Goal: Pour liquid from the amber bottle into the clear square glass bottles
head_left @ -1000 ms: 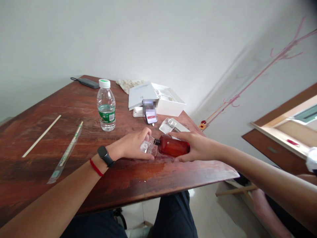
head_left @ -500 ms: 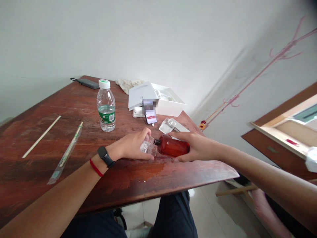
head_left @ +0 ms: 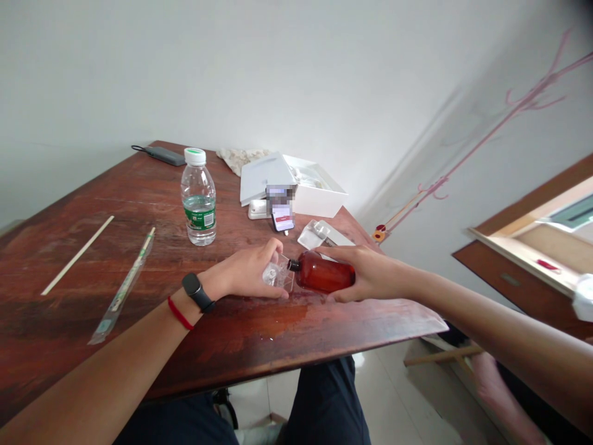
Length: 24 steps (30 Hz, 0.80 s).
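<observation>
My left hand (head_left: 254, 271) is closed around a small clear plastic container (head_left: 278, 276), low over the wooden table. In my right hand (head_left: 359, 272) is a reddish-brown bottle (head_left: 324, 273), tipped onto its side with its dark neck pointing left. The bottle's mouth meets the rim of the clear container, or lies just inside it; I cannot tell which. Whether liquid is flowing cannot be made out. Just behind the bottle lies a clear plastic piece (head_left: 311, 235), partly beside a pale flat object.
A half-full water bottle (head_left: 199, 201) stands left of centre. Wrapped chopsticks (head_left: 125, 281) and a bare stick (head_left: 78, 254) lie further left. Behind my hands are a phone (head_left: 282, 217) and an open white box (head_left: 315, 196). Wet patches mark the table (head_left: 222, 346) near its front edge.
</observation>
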Available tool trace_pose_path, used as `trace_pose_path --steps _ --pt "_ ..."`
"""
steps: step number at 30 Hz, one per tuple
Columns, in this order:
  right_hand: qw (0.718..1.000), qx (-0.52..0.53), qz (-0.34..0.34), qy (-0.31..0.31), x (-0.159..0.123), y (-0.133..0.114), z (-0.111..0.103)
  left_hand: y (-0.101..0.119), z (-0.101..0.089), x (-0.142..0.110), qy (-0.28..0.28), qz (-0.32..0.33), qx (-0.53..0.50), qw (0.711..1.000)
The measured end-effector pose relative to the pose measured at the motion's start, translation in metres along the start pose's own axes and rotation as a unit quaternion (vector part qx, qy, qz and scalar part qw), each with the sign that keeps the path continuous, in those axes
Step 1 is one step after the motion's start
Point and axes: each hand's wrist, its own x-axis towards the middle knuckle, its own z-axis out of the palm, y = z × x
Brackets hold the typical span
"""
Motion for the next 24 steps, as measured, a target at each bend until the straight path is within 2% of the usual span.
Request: trace_pose_path --steps 24 --pt "1.0 -0.001 -0.005 0.0 -0.0007 -0.0001 -0.0009 -0.0005 -0.0006 0.0002 -0.003 0.001 -0.014 1.0"
